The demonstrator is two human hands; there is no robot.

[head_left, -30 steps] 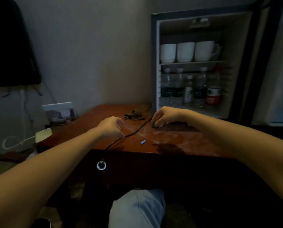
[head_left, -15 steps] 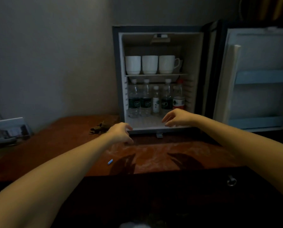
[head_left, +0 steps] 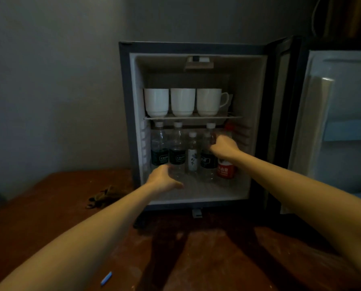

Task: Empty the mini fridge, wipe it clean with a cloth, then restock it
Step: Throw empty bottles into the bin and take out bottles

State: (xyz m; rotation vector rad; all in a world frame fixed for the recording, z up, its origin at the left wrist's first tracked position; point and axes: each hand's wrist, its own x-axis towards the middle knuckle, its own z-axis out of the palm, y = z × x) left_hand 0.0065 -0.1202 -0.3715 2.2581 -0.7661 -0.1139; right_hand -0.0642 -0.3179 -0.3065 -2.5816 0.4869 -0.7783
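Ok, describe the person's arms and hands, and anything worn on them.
The left forearm and right forearm are bare down to the left hand and right hand: no sleeves, gloves, watch or rings show. Dim light could hide small items.

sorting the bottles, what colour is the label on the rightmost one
The label is red, head view.

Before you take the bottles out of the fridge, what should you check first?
1. Fridge door wide open: ok.
2. Five bottles standing upright: ok.
3. Right hand gripping a bottle firmly: cannot tell.
4. Left hand holding a bottle: cannot tell.
5. Bare table space in front for bottles: ok.
6. Cups off the upper shelf: not ok, three sit there.
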